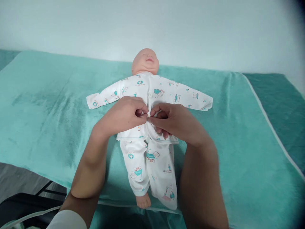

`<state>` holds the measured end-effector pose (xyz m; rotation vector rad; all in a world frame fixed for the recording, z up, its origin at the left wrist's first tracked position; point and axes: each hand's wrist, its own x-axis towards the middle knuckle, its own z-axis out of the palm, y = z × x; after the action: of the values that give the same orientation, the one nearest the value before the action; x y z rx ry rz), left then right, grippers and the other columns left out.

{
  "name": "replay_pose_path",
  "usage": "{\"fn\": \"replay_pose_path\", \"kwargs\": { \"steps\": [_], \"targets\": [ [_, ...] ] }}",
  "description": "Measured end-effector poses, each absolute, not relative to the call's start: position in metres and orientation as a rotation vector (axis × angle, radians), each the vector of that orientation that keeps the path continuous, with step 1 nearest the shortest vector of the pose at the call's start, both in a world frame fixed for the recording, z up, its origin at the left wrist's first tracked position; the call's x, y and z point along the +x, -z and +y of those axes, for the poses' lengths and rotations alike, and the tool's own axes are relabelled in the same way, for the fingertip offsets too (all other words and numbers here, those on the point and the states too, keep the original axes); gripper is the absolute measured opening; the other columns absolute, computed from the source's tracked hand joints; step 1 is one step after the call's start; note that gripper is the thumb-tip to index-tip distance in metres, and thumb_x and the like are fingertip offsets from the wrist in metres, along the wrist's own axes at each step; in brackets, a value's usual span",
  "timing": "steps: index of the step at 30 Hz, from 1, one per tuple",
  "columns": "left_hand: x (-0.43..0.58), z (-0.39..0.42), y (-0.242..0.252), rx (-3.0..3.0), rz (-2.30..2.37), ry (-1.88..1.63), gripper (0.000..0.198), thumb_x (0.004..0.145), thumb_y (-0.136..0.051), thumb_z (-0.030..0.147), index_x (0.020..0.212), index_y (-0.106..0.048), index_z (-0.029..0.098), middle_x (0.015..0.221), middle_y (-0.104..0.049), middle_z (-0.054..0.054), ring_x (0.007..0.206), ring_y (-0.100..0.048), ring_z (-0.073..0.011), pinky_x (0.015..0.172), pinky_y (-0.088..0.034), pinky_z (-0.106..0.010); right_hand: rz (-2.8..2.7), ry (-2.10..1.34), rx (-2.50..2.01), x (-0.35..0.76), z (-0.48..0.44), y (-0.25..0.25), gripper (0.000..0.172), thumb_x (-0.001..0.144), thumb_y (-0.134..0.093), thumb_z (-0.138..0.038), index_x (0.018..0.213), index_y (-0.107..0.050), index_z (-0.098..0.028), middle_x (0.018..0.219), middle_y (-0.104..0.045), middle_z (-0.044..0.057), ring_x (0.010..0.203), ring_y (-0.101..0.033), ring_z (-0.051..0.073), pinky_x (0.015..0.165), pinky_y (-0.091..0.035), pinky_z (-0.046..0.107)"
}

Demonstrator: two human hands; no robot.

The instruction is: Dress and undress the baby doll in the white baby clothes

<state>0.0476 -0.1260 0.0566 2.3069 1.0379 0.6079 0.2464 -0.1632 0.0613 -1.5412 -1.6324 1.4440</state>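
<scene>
A baby doll lies on its back on a teal blanket, arms spread out. It wears a white printed shirt and matching white trousers. One bare foot shows at the blanket's near edge. My left hand pinches the shirt's front edge at the doll's belly. My right hand pinches the opposite edge, fingertips meeting the left at a small button. Another white button sits higher on the chest.
The blanket covers a table against a pale wall. A darker teal cover shows at the right. A black frame and grey floor lie below the near left edge.
</scene>
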Motion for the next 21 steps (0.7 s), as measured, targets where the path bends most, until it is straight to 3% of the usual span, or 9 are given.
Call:
{"fn": "replay_pose_path", "kwargs": {
  "steps": [15,18,21],
  "targets": [
    [0.034,-0.121,-0.063,2.17,0.888,-0.447,0.013,0.082,-0.067,0.021,0.069,-0.064,0.019,0.071,-0.058,0.003,0.065,-0.049,-0.0091,0.061,-0.038,-0.025,-1.505,-1.574,-1.317,0.259,-0.158,-0.049,0.024,0.087,-0.077,-0.038,0.096,-0.062,-0.021,0.057,-0.066,-0.005,0.039,-0.054,0.009,0.038,-0.037,0.02],
    [0.035,-0.121,-0.06,2.119,0.943,-0.56,0.021,0.089,-0.066,0.029,0.071,-0.061,0.019,0.066,-0.055,0.004,0.062,-0.046,-0.0091,0.058,-0.037,-0.025,-1.432,-1.489,-1.252,0.26,-0.157,-0.045,0.027,0.088,-0.076,-0.043,0.095,-0.061,-0.022,0.059,-0.066,-0.005,0.038,-0.052,0.009,0.037,-0.035,0.021],
    [0.039,-0.119,-0.051,2.079,1.073,-0.831,0.019,0.095,-0.06,0.033,0.082,-0.064,0.02,0.078,-0.065,0.0,0.07,-0.055,-0.0119,0.062,-0.042,-0.026,-1.34,-1.331,-1.234,0.257,-0.156,-0.042,0.026,0.088,-0.074,-0.044,0.094,-0.059,-0.024,0.062,-0.064,-0.005,0.041,-0.052,0.009,0.039,-0.036,0.023]
  ]
}}
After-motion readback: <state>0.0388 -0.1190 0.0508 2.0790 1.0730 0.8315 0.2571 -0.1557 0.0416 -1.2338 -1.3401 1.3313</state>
